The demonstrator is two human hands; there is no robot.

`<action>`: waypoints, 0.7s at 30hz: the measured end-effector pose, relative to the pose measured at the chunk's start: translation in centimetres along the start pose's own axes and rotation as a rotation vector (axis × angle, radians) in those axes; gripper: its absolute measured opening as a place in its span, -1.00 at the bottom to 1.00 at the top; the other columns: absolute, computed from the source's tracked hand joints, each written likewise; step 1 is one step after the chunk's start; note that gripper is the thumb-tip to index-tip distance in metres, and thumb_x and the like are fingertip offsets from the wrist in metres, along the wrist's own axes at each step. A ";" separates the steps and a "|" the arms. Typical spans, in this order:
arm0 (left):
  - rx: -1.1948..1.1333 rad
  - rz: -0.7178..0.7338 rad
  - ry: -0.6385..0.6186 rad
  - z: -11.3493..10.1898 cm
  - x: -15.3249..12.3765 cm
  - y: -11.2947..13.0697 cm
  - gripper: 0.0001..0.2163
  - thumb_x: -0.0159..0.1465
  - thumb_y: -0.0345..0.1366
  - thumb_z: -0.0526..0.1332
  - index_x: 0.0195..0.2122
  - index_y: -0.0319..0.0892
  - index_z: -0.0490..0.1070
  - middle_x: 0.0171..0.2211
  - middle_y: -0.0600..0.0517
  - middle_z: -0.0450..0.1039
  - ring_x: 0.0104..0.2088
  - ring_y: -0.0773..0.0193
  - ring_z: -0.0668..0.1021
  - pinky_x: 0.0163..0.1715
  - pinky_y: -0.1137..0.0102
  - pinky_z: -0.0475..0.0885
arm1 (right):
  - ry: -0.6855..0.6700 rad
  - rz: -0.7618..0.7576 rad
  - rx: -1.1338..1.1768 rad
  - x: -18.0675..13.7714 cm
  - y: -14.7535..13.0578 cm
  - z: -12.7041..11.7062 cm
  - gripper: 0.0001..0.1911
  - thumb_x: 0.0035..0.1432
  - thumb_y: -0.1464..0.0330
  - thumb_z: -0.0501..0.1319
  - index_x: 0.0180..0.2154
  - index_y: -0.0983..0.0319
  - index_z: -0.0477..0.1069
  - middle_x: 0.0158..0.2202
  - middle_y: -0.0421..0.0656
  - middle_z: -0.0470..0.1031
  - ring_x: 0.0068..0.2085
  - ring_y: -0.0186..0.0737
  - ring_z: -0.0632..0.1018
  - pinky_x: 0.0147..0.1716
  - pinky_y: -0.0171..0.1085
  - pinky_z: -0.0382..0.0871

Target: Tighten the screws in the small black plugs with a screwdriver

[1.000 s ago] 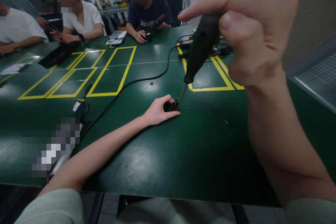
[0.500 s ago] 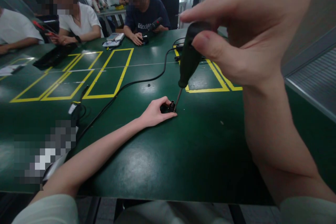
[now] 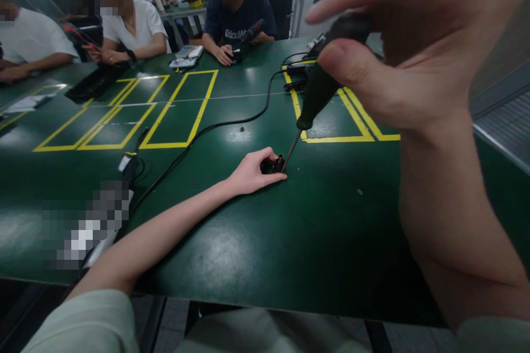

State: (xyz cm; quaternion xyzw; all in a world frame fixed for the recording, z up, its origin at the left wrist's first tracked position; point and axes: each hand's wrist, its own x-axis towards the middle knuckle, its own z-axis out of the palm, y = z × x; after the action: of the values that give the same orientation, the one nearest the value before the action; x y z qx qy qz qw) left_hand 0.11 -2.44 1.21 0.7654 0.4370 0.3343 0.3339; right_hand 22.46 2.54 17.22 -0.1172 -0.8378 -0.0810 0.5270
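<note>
My right hand point(image 3: 414, 55) is closed around the dark handle of a screwdriver point(image 3: 322, 91), the thumb on its near side. The screwdriver slants down to the left. Its thin shaft ends at a small black part point(image 3: 279, 164) with a short upright tube on top. My left hand point(image 3: 253, 172) pinches this part between thumb and fingers, low against the green table point(image 3: 248, 253). Whether the tip sits in a screw is too small to make out. My left fingers hide some of the part.
A black cable point(image 3: 232, 121) runs across the table toward dark devices point(image 3: 296, 78) at the back right. A power strip point(image 3: 99, 226) lies left of my forearm. Yellow tape point(image 3: 165, 146) marks rectangles. People point(image 3: 240, 27) sit across, one holding a dark tool point(image 3: 252, 30).
The whole view has shifted, so most things appear farther right. The screwdriver leans more to the right at its handle, its tip still at the black part. My left hand keeps its pinch.
</note>
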 end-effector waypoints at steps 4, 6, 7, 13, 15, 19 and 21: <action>-0.010 0.009 -0.006 0.0 0.0 0.0 -0.67 0.17 -0.10 0.48 -0.30 -0.16 0.39 -0.25 0.01 0.58 -0.25 0.19 0.57 -0.12 0.26 0.48 | 0.032 -0.024 -0.085 0.1 -0.5 0.3 -0.58 0.45 0.15 0.02 -0.08 0.14 0.63 -0.26 -0.24 0.48 -0.18 -0.34 0.53 0.03 -0.25 0.46; -0.004 0.012 -0.003 0.1 0.0 0.0 -0.68 0.17 -0.10 0.48 -0.31 -0.16 0.39 -0.25 0.01 0.58 -0.25 0.19 0.57 -0.12 0.27 0.48 | 0.025 -0.030 -0.058 0.2 -0.8 0.3 -0.45 0.49 0.18 -0.12 0.01 0.20 0.63 -0.14 -0.22 0.51 -0.02 -0.33 0.54 0.09 -0.28 0.41; 0.000 0.012 -0.001 0.1 0.1 0.0 -0.68 0.17 -0.10 0.48 -0.31 -0.16 0.39 -0.25 0.01 0.58 -0.24 0.19 0.57 -0.12 0.27 0.48 | 0.015 -0.035 -0.035 0.2 -0.8 0.2 -0.45 0.49 0.19 -0.12 0.06 0.19 0.61 -0.07 -0.22 0.54 0.03 -0.32 0.54 0.10 -0.29 0.41; 0.018 -0.006 -0.004 0.1 0.1 0.0 -0.67 0.17 -0.09 0.48 -0.30 -0.15 0.39 -0.25 0.01 0.58 -0.24 0.17 0.58 -0.13 0.26 0.49 | 0.047 -0.051 -0.080 0.0 0.2 0.1 -0.68 0.33 0.14 0.22 0.06 -0.05 0.57 -0.22 -0.28 0.54 0.05 -0.15 0.57 -0.09 -0.30 0.55; 0.016 -0.003 -0.004 0.1 0.0 0.1 -0.67 0.17 -0.09 0.47 -0.31 -0.15 0.38 -0.25 0.01 0.58 -0.24 0.17 0.58 -0.12 0.25 0.49 | 0.059 -0.046 -0.081 0.0 0.2 0.0 -0.68 0.37 0.13 0.16 0.02 0.01 0.60 -0.23 -0.27 0.52 0.03 -0.19 0.57 -0.11 -0.31 0.55; 0.008 -0.005 -0.009 0.1 0.0 0.2 -0.68 0.18 -0.09 0.46 -0.30 -0.14 0.38 -0.25 0.01 0.59 -0.24 0.17 0.58 -0.11 0.25 0.50 | -0.001 0.009 0.011 0.0 -0.5 -0.2 -0.51 0.47 0.15 -0.06 0.10 0.07 0.59 -0.02 -0.32 0.57 0.07 -0.28 0.56 0.16 -0.26 0.45; 0.008 -0.007 -0.007 0.1 0.0 0.1 -0.68 0.17 -0.09 0.47 -0.30 -0.14 0.38 -0.24 0.01 0.59 -0.24 0.17 0.58 -0.12 0.24 0.50 | -0.014 0.002 0.027 0.0 -0.5 -0.2 -0.61 0.44 0.13 0.06 0.13 -0.05 0.56 -0.05 -0.34 0.60 -0.02 -0.26 0.60 0.03 -0.26 0.53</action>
State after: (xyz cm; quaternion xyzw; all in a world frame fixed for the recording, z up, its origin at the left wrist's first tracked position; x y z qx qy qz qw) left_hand 0.23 -2.53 1.29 0.7664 0.4397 0.3287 0.3335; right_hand 22.47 1.99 17.34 -0.1116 -0.8424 -0.0683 0.5228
